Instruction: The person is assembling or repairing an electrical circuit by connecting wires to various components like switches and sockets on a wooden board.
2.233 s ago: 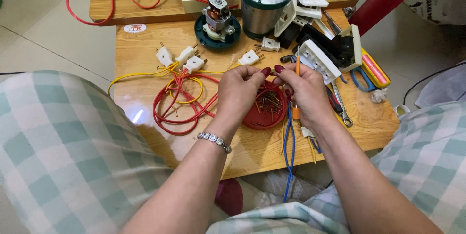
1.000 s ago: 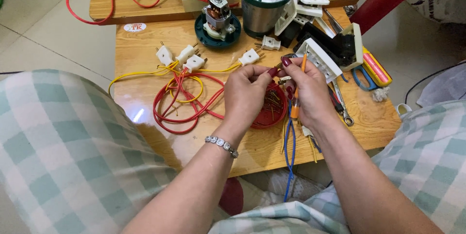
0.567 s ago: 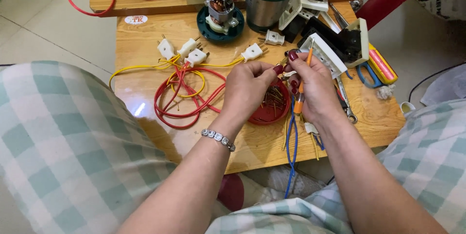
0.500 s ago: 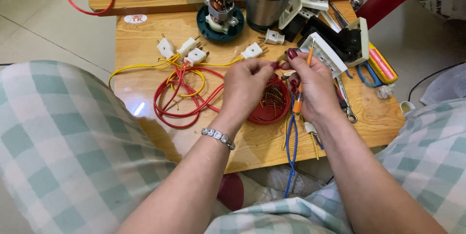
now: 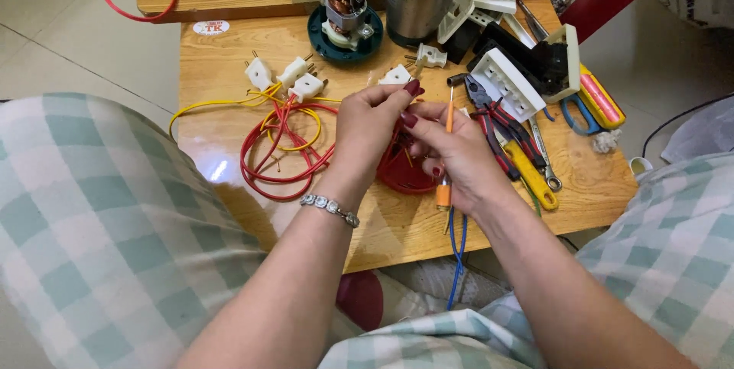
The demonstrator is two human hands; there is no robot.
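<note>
Head view: at centre frame the left hand (image 5: 371,128) and right hand (image 5: 451,151) meet above a red round part (image 5: 401,174) lying on the wooden table (image 5: 222,63). The left hand's fingertips are pinched together at its top; what they pinch is too small to tell. The right hand grasps a slim orange-handled screwdriver (image 5: 446,166), held upright. Left of the hands lie coiled red wire (image 5: 264,162) and yellow wire (image 5: 294,128) with white plugs (image 5: 294,78); to the right, pliers (image 5: 497,120)
</note>
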